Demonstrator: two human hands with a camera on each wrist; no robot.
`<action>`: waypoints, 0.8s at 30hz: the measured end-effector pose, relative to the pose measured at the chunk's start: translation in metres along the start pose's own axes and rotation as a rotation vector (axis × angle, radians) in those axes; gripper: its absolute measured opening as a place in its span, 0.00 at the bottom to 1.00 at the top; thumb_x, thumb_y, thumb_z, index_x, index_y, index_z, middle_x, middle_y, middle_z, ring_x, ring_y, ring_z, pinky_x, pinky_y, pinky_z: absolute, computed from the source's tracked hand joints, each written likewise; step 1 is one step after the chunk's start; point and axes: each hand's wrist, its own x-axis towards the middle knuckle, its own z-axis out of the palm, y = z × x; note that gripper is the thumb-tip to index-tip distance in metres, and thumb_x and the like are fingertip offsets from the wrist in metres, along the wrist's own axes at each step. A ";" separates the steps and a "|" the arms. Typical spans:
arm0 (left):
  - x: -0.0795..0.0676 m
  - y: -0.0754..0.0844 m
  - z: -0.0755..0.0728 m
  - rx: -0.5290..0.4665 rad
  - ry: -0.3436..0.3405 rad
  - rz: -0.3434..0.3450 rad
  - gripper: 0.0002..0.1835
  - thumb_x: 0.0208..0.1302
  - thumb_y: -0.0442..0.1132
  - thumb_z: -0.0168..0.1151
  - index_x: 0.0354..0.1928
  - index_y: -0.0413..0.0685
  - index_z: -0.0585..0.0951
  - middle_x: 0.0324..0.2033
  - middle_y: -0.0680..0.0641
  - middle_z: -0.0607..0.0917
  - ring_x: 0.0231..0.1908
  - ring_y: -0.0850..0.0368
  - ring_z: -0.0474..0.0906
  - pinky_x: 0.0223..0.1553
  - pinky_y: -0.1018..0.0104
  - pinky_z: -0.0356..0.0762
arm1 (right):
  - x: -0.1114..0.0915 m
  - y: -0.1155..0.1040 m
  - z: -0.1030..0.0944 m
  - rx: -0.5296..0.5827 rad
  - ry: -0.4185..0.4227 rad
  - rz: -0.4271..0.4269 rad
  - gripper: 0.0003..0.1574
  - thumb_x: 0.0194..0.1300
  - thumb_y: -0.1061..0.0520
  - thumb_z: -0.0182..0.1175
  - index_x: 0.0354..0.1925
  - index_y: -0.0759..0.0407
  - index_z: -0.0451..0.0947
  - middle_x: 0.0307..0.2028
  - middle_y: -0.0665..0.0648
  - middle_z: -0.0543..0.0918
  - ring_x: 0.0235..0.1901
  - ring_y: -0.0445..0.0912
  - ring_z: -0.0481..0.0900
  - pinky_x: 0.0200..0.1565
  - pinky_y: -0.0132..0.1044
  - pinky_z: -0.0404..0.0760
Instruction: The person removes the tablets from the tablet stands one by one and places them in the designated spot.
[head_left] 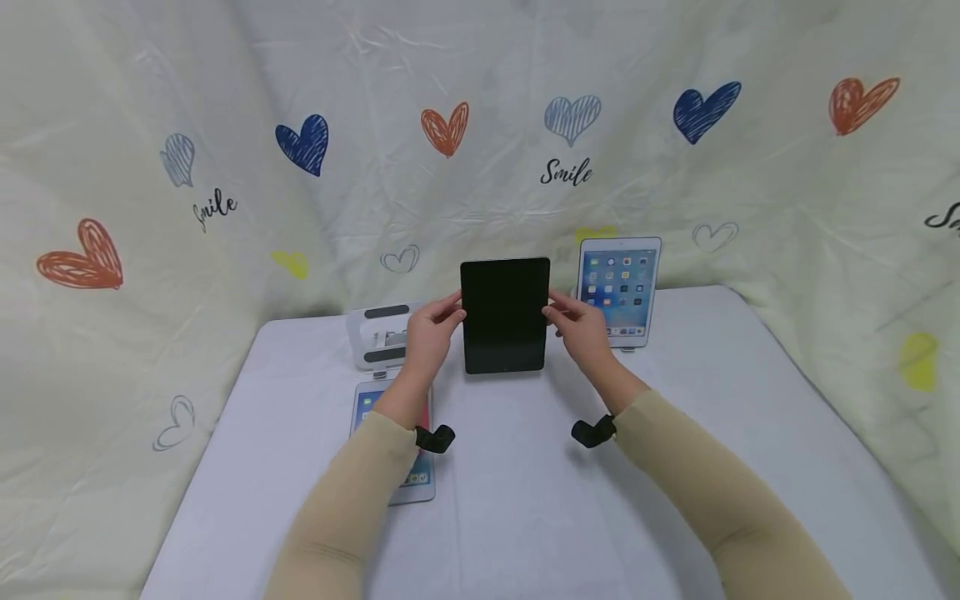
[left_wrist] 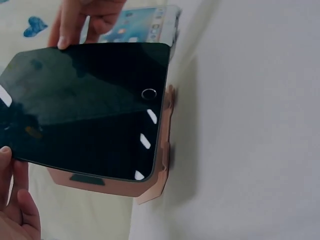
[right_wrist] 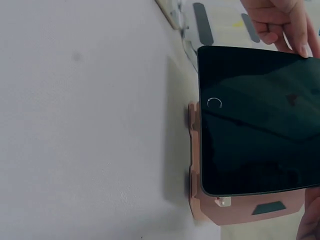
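The black tablet (head_left: 505, 317), we judge, is at the step of seating on the pink stand (right_wrist: 240, 211), and the next move calls for setting its bottom edge evenly on the lip (right_wrist: 194, 162). It is between our left hand (head_left: 432, 332) and right hand (head_left: 583, 329), each pinching one side edge, with the stand just beyond it.

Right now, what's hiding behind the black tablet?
A pink stand with dark padding peeks out past the black tablet in both wrist views. The tablet covers the stand's middle, so I can't see that part.
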 end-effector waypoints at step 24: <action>-0.042 -0.004 -0.005 -0.018 -0.123 -0.296 0.20 0.67 0.41 0.66 0.60 0.63 0.82 0.42 0.49 0.87 0.47 0.44 0.81 0.51 0.47 0.76 | -0.028 0.007 -0.020 -0.067 -0.237 0.201 0.29 0.72 0.50 0.60 0.68 0.52 0.72 0.46 0.60 0.83 0.44 0.66 0.76 0.42 0.48 0.77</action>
